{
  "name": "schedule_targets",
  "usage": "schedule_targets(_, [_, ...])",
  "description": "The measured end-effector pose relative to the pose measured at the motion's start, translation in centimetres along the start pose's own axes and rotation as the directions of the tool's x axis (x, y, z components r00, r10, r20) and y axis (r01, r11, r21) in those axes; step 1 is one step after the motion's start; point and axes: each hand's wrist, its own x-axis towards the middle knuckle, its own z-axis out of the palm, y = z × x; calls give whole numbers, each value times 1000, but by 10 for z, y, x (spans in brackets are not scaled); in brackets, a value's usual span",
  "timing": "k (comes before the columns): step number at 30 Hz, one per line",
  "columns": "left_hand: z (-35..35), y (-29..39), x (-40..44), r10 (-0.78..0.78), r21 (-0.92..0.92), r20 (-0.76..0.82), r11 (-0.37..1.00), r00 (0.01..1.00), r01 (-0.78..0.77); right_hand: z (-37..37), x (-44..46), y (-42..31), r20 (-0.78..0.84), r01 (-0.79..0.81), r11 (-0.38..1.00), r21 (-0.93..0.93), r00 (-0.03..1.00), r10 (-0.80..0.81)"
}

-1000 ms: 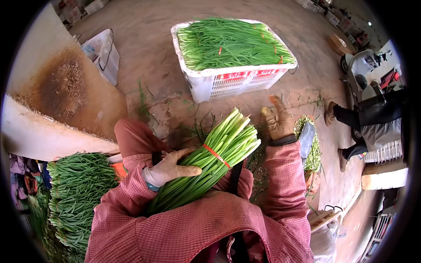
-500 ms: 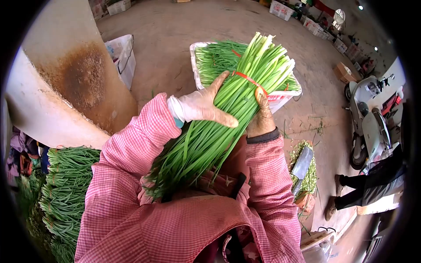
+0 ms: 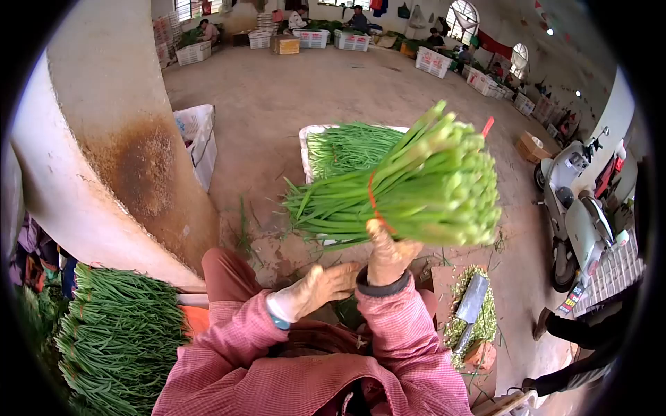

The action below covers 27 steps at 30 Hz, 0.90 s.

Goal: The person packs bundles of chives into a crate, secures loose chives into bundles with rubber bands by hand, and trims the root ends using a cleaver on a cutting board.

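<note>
My right hand (image 3: 390, 258) is closed on a thick bunch of green stalks (image 3: 416, 187) tied with a red band. The cut ends point right and toward the camera, the leafy ends left. My left hand (image 3: 316, 290), in a pale glove, is off the bunch, below it, with its fingers apart. Behind the bunch stands a white crate (image 3: 304, 154) filled with more green stalks, partly hidden by the bunch. A cleaver (image 3: 473, 299) lies at the right on a board covered with chopped bits.
Stacked green bunches (image 3: 118, 340) lie at lower left beside a stained pillar (image 3: 132, 152). A white bin (image 3: 200, 142) stands behind it. At right are a scooter (image 3: 579, 222) and a person's dark-clothed legs (image 3: 590, 340). Several people and crates line the far wall.
The bunch has swung from leaning over my lap to lying sideways in front of the crate. My left hand has let go and dropped below it. The view has tilted upward.
</note>
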Motion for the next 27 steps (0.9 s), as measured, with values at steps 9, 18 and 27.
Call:
schedule_targets(9, [-92,51,15,-9,-438,-446,875,895,-209,-36,-74,35,389,-479,863,-158,773,501])
schedule_targets(18, [-57,140,-27,-187,308,-678,806,710,506,47,-81,101,634,-952,135,275,285,719])
schedule_targets(27, [-31,50,-139,-22,226,-900,831,435,509,23,-178,126,478,-993,-44,-105,-89,874])
